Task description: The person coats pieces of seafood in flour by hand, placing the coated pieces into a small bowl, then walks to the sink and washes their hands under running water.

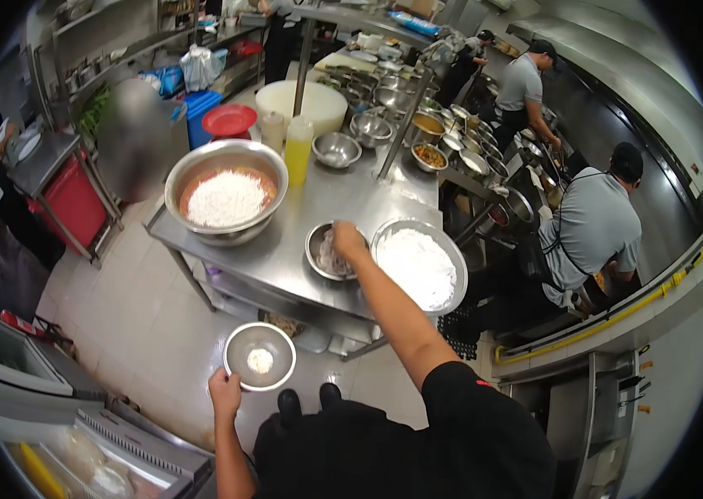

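Note:
My left hand (225, 392) is closed on the rim of a metal bowl (239, 341) with a little white powder at its bottom, held low in front of the table. My right hand (348, 241) reaches into a small metal bowl (312, 259) of greyish, soft-looking pieces on the table. Its fingertips are hidden, so what they hold cannot be made out. Just right of it stands a wide bowl of white powder (414, 268). At the table's left, a large metal bowl (276, 179) holds a reddish mix with white powder heaped on top.
The steel table (285, 279) also carries a yellow squeeze bottle (298, 150), an empty metal bowl (336, 150) and a red plate (229, 121). Several metal bowls stand behind. Co-workers (592, 229) work at the right. An open-topped cold unit (148, 457) is at lower left.

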The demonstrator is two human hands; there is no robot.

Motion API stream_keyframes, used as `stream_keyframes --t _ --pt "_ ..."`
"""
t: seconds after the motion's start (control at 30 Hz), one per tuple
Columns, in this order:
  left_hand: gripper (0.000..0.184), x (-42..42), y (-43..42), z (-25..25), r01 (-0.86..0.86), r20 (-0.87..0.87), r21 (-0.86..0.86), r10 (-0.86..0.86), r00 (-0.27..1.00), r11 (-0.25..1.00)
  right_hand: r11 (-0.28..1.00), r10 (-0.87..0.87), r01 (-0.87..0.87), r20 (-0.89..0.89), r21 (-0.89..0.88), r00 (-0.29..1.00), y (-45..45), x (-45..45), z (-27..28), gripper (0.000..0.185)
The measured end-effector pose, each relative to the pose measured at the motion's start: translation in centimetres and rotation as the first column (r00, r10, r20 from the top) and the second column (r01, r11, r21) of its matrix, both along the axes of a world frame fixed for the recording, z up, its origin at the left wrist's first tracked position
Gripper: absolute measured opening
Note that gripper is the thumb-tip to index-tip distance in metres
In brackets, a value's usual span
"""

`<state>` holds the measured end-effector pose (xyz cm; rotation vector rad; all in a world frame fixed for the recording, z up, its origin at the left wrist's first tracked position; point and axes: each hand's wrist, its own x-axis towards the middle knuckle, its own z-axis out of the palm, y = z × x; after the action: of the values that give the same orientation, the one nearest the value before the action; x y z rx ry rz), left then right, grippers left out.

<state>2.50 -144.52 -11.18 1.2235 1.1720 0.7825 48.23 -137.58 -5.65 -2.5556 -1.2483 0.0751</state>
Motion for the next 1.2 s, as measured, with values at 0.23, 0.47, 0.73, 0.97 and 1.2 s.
stream_keyframes --t 0.23,0.47,0.73,0.97,1.2 --pt "0.01 -1.1 0.1 0.3 0.035 0.009 -0.043 -0.034 0.999 0.998 0.91 0.007 -0.047 -0.099 -0.412 0.995 -2.5 -3.6 6.8 0.066" --pt "0.01 -0.9 0.2 1.4 0.005 0.088 -0.058 0.0 0.996 0.998 0.987 -0.071 0.05 -0.138 -0.15 0.988 -2.8 -3.0 3.5 0.024" --pt "0.01 -1.2 0.1 1.4 -0.025 0.102 -0.061 0.032 0.994 0.998 0.998 0.025 -0.042 -0.305 -0.047 0.952 -3.0 -3.1 7.4 0.052" --pt "0.01 -1.3 -0.9 1.1 -0.031 0.088 -0.079 0.038 0.995 0.996 0.981 -0.164 0.145 -0.158 -0.126 0.974 -3.4 -4.7 3.8 0.04" --pt "0.01 -0.6 -0.8 0.9 -0.017 0.096 -0.093 0.026 0.995 0.996 0.997 0.057 -0.044 -0.227 0.065 0.972 -2.9 -4.3 6.9 0.029"
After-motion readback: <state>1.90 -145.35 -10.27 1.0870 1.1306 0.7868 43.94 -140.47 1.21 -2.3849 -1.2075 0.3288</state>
